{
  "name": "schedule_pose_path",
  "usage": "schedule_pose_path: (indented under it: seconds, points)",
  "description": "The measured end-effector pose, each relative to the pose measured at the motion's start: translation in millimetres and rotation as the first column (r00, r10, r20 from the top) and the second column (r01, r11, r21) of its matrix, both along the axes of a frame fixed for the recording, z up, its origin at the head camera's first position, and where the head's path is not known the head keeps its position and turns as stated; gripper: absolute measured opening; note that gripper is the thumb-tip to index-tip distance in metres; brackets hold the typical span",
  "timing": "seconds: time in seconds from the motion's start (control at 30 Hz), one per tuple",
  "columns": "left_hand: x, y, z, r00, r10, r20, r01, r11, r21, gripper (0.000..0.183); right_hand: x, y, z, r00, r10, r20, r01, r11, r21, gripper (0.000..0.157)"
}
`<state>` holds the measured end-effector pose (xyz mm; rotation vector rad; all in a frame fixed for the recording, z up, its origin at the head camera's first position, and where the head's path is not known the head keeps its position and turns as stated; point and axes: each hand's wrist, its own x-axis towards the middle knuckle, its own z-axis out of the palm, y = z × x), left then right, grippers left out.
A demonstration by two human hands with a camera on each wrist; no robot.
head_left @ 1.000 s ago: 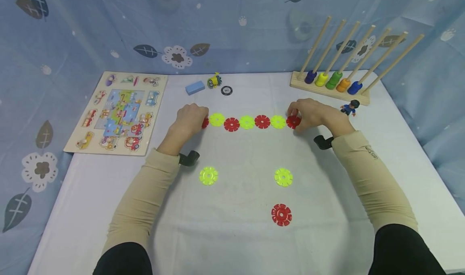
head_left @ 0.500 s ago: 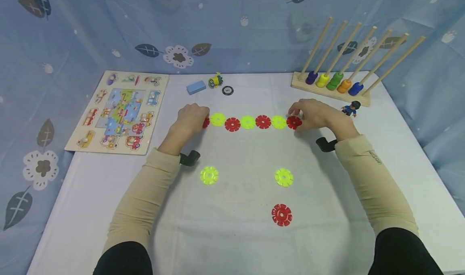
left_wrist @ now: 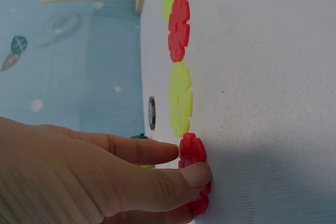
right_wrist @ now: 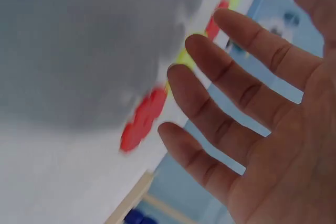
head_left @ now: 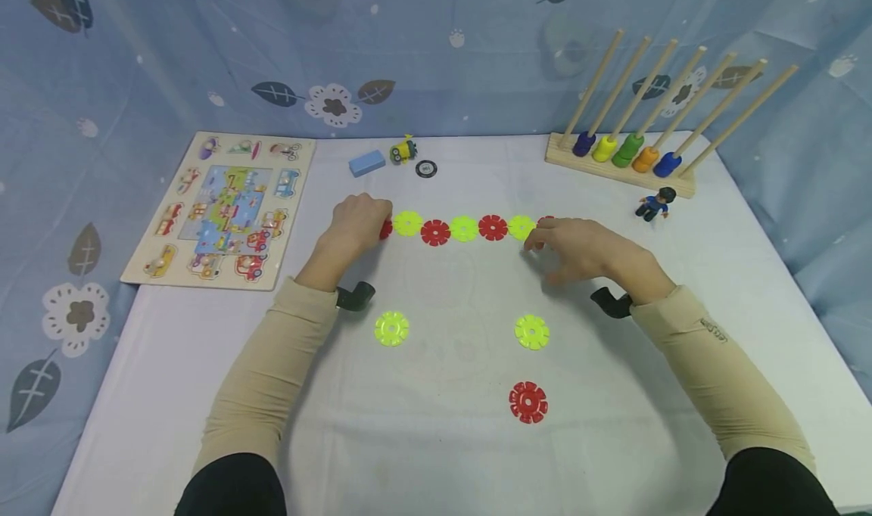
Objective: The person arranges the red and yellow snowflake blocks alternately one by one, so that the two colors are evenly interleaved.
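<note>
A row of red and yellow-green flower-shaped plastic discs [head_left: 434, 233] runs across the table in the head view. At its left end my left hand [head_left: 354, 225] pinches a red disc [left_wrist: 192, 146] between thumb and fingers; the hand covers most of that disc in the head view. My right hand [head_left: 586, 250] hovers near the row's right end, fingers spread and holding nothing. It partly hides the red end disc [right_wrist: 143, 119] and the yellow-green disc [head_left: 521, 227] beside it. Nearer me lie two loose yellow-green discs [head_left: 391, 328] and a red disc [head_left: 528, 402].
A wooden puzzle board [head_left: 218, 209] lies at the left. Behind the row sit a blue block [head_left: 367, 163], a small yellow-green toy [head_left: 403, 150] and a black chip [head_left: 426, 169]. At back right stand a wooden peg rack [head_left: 620, 166] with beads and a toy figure [head_left: 656, 203].
My right hand has let go of the red disc at the right end and moved toward me, its fingers spreading. The left hand stays at its disc.
</note>
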<state>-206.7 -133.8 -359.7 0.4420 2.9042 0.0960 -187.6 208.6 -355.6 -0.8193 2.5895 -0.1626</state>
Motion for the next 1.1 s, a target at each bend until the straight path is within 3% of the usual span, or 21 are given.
schedule_pose_path:
  seconds: [0.27,0.53,0.9,1.1]
  points:
    - [0.1,0.8,2.4,1.0,0.005,0.015,-0.005,1.0,-0.007,0.029,42.9,-13.2,-2.8,0.982,0.152,0.109,-0.148,0.988,-0.042,0.053]
    - [0.3,0.9,1.6,1.0,0.005,0.014,-0.004,1.0,-0.007,0.029,70.6,-22.2,-6.8,0.967,0.253,0.029,-0.252,0.967,-0.025,0.054]
    - [-0.2,0.6,0.1,1.0,0.005,0.01,-0.005,1.0,-0.003,0.03,83.4,-24.2,-8.5,0.961,0.272,0.043,-0.27,0.962,-0.05,0.055]
    - [0.4,0.3,0.4,1.0,0.007,0.01,-0.007,1.0,0.004,0.03,80.2,-16.3,-9.5,0.973,0.226,0.044,-0.224,0.974,-0.041,0.056]
